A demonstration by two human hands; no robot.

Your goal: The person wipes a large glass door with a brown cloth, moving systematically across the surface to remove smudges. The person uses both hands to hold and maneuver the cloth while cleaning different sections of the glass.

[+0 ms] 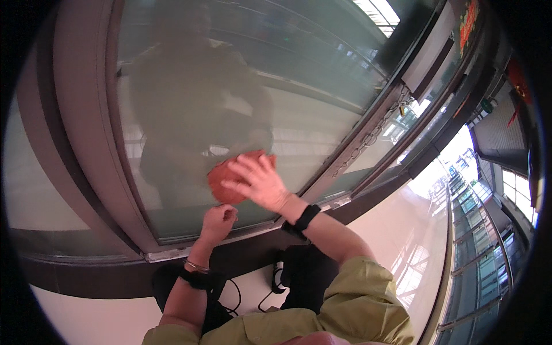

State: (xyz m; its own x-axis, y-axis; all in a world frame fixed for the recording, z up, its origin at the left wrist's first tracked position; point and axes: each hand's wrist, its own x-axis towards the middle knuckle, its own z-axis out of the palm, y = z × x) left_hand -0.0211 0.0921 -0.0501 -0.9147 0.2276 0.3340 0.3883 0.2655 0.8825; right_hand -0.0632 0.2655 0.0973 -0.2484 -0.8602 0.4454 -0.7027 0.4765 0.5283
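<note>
A reddish-orange cloth (221,184) lies against the lower part of a glass door panel (302,125). Spread over the cloth, my right hand (261,183) presses it to the glass with the fingers apart. My left hand (219,220) is curled just below the cloth, close to the bottom of the pane; nothing shows in it, and whether it touches the glass I cannot tell. The glass carries a dim reflection of a person. Black bands are on both wrists, and a bracelet is on the left one.
A brown metal frame (92,108) borders the pane on the left. Right of the pane hang a metal chain (371,137) and a padlock (402,111). A dark sill (254,254) runs below, above a pale glossy floor (388,224). A metal railing (487,215) stands far right.
</note>
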